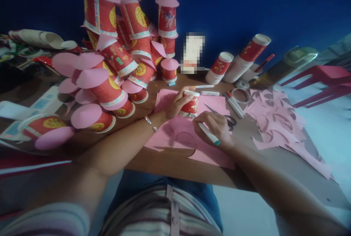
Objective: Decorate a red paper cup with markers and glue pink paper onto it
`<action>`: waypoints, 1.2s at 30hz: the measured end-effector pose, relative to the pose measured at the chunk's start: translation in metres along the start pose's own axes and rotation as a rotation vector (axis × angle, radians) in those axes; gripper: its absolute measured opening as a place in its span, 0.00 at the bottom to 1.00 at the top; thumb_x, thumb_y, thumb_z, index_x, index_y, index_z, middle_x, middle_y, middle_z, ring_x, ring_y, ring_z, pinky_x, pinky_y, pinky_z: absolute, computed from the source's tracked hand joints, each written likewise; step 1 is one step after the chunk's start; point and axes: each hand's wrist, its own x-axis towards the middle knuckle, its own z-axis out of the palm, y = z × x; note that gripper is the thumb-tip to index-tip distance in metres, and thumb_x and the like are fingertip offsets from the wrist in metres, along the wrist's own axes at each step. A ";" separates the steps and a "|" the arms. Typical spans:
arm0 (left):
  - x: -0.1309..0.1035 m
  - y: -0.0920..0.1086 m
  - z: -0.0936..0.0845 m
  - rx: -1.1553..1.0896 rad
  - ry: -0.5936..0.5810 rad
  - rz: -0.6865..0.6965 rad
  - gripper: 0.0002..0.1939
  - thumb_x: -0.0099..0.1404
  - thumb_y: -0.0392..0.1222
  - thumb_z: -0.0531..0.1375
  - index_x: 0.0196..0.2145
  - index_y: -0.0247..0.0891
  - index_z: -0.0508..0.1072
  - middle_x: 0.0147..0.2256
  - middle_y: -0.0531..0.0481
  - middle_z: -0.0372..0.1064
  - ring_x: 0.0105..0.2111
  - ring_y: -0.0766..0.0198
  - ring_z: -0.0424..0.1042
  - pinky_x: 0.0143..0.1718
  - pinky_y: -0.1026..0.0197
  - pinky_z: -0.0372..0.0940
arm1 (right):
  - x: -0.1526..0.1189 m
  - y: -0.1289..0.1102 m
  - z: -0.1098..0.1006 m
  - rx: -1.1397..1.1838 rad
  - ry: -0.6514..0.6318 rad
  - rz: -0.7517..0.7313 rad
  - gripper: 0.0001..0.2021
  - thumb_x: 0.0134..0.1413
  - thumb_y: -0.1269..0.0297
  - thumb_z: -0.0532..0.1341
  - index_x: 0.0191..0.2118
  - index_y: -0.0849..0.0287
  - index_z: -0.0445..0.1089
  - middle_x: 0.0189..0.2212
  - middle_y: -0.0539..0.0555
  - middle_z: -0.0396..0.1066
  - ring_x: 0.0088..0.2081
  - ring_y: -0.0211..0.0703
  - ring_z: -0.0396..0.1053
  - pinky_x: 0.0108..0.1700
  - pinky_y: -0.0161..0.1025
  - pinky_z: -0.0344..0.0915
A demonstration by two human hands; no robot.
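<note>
My left hand (175,105) is wrapped round the side of a red paper cup (191,104) with a white rim, which stands upside down on pink paper (216,159). In my right hand (215,128) is a white marker (208,133) with a green end, its other end hidden by my fingers close to the cup's lower edge. Curved cut edges show in the pink paper in front of the cup. A pair of scissors (230,122) with dark handles lies just beyond my right hand.
Many red cups with pink paper cones (91,78) are piled at the left. Stacked cups (248,56) lean at the back right, near a tape roll (241,96) and markers (234,105). Pink paper scraps (276,119) cover the right side. A red stool (323,78) stands beyond.
</note>
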 end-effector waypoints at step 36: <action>0.001 -0.003 0.001 0.103 0.069 0.075 0.22 0.70 0.56 0.61 0.56 0.43 0.73 0.52 0.44 0.78 0.47 0.57 0.78 0.46 0.59 0.73 | 0.001 -0.003 -0.001 -0.061 -0.008 0.054 0.08 0.64 0.77 0.61 0.39 0.54 0.70 0.28 0.48 0.76 0.27 0.38 0.73 0.30 0.36 0.66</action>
